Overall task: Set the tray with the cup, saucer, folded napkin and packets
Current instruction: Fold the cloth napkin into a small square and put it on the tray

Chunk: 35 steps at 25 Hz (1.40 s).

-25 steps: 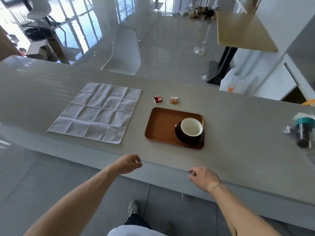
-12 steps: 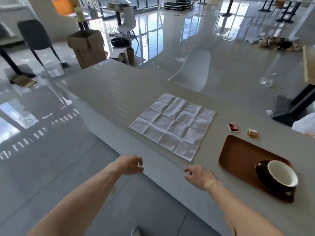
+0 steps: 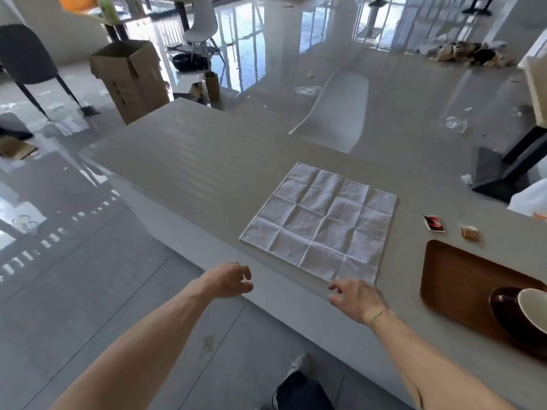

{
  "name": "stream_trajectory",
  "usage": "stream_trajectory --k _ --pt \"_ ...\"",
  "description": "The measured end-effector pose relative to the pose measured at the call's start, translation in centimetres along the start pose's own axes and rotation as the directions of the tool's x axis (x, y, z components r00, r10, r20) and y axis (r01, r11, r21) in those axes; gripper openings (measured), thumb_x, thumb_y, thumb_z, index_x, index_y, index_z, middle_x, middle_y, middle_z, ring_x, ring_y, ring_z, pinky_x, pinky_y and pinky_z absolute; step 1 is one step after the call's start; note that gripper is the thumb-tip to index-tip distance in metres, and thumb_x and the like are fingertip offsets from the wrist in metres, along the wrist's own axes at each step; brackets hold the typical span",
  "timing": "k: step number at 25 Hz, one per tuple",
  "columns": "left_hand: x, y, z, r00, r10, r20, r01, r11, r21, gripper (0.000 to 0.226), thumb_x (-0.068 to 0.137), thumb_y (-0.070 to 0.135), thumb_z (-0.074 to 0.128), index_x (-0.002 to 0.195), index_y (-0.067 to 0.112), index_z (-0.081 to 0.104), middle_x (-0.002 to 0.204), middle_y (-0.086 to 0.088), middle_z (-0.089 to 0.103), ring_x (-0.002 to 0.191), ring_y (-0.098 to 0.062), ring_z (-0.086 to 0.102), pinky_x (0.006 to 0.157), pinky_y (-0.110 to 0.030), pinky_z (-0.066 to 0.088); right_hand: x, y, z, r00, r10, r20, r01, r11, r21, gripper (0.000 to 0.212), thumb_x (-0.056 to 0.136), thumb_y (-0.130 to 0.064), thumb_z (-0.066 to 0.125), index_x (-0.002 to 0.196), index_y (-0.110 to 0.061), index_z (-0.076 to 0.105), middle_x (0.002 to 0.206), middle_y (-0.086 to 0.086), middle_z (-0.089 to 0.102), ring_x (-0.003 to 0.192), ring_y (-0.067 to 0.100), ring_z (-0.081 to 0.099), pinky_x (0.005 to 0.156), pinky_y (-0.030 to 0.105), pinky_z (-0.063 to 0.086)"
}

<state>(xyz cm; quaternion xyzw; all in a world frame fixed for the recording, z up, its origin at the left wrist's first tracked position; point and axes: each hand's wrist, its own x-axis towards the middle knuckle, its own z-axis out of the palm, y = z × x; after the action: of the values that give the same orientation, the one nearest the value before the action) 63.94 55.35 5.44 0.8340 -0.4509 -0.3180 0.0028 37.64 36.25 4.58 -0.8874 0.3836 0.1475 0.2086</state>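
Note:
A white cloth napkin (image 3: 322,221) lies unfolded and flat on the long grey table (image 3: 207,167). To its right sits a brown wooden tray (image 3: 455,279), with a white cup (image 3: 532,309) on a dark saucer (image 3: 503,306) at its near right corner, partly cut off by the frame edge. A red packet (image 3: 433,223) and a brown packet (image 3: 470,233) lie on the table just beyond the tray. My left hand (image 3: 226,281) hovers at the table's near edge, fingers loosely curled and empty. My right hand (image 3: 355,300) is empty too, fingers apart, just short of the napkin's near corner.
A white chair (image 3: 334,113) stands behind the table. On the glossy floor to the left are a cardboard box (image 3: 130,78) and a dark chair (image 3: 26,57). A black table base (image 3: 509,170) stands at the right. My shoe (image 3: 299,365) shows below.
The view has swung left, so the napkin now sits in the middle and the tray at the right edge. Both hands have risen toward the napkin's near edge, with fingers opening.

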Motion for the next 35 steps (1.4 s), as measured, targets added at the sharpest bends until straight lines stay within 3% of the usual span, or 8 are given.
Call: stream_trajectory --k 8,14,20,24,27,30,33,35 --pt "9.0 0.2 -3.3 0.996 0.089 0.007 -0.089 0.992 0.088 0.037 0.088 0.039 0.063 0.123 0.027 0.061 0.126 0.0 0.057 0.112 -0.019 0.056 0.095 -0.032 0.046 3.8 2.5 1.7 0.994 0.067 -0.091 -0.065 0.998 0.027 0.04 0.087 -0.047 0.051 0.125 -0.036 0.057 0.126 -0.007 0.059 0.113 0.016 0.054 0.088 0.029 0.044" --pt "13.4 -0.5 -3.9 0.988 0.146 -0.041 -0.126 0.941 0.315 0.057 0.083 0.045 0.063 0.137 0.036 0.045 0.144 0.006 0.042 0.133 -0.017 0.036 0.104 -0.036 0.037 5.5 3.4 2.9 0.98 0.064 -0.19 -0.059 0.998 0.033 0.042 0.089 -0.048 0.049 0.127 -0.032 0.053 0.133 -0.006 0.05 0.124 0.017 0.044 0.099 0.033 0.038" --pt "15.9 -2.4 -2.7 0.954 0.301 -0.006 -0.269 0.861 0.431 0.082 0.079 0.055 0.067 0.149 0.035 0.03 0.157 0.004 0.025 0.144 -0.021 0.026 0.109 -0.039 0.036 4.9 4.3 4.7 0.988 0.099 -0.122 -0.096 0.995 0.032 0.075 0.084 -0.063 0.047 0.149 -0.037 0.02 0.161 -0.009 0.01 0.142 0.017 0.023 0.113 0.036 0.025" --pt "16.5 -4.4 -2.3 0.904 0.428 0.0 -0.388 0.82 0.422 0.087 0.074 0.062 0.07 0.149 0.032 0.036 0.157 0.0 0.033 0.142 -0.025 0.035 0.108 -0.042 0.038 4.3 3.6 6.3 0.987 0.137 -0.085 -0.136 0.991 0.018 0.088 0.081 -0.068 0.049 0.152 -0.036 0.007 0.162 -0.009 -0.001 0.149 0.022 0.007 0.118 0.042 0.013" --pt "16.2 -5.8 -1.9 0.834 0.549 -0.055 -0.468 0.757 0.456 0.073 0.079 0.055 0.066 0.145 0.03 0.045 0.149 -0.003 0.046 0.132 -0.026 0.049 0.101 -0.041 0.045 3.5 2.6 6.0 0.974 0.177 -0.138 -0.179 0.984 -0.005 0.085 0.08 -0.049 0.068 0.151 -0.031 0.025 0.161 -0.002 0.015 0.147 0.026 0.02 0.116 0.042 0.02" --pt "16.0 -6.8 -2.0 0.79 0.606 -0.09 -0.503 0.726 0.469 0.053 0.093 0.051 0.042 0.139 0.027 0.052 0.141 0.001 0.053 0.122 -0.021 0.055 0.1 -0.036 0.039 2.4 0.9 5.9 0.95 0.185 -0.253 -0.191 0.982 0.003 0.081 0.049 -0.015 0.092 0.125 -0.024 0.065 0.134 0.004 0.061 0.118 0.028 0.061 0.09 0.043 0.054" --pt "15.6 -7.2 -1.9 0.781 0.617 -0.094 -0.529 0.734 0.426 0.046 0.077 0.024 0.073 0.122 0.024 0.062 0.131 0.002 0.059 0.108 -0.022 0.062 0.095 -0.035 0.041 1.5 0.4 6.9 0.907 0.16 -0.39 -0.181 0.983 -0.016 0.068 0.047 0.004 0.087 0.11 -0.019 0.074 0.118 0.004 0.07 0.104 0.026 0.069 0.075 0.04 0.06" --pt "15.3 -7.8 -2.0 0.757 0.644 -0.109 -0.556 0.722 0.412 0.028 0.078 0.019 0.064 0.105 0.024 0.062 0.128 0.003 0.062 0.1 -0.022 0.064 0.093 -0.034 0.039 0.9 0.4 7.1 0.893 0.173 -0.414 -0.186 0.983 0.01 0.057 0.049 0.005 0.086 0.1 -0.018 0.075 0.115 0.002 0.072 0.101 0.023 0.07 0.072 0.038 0.061"
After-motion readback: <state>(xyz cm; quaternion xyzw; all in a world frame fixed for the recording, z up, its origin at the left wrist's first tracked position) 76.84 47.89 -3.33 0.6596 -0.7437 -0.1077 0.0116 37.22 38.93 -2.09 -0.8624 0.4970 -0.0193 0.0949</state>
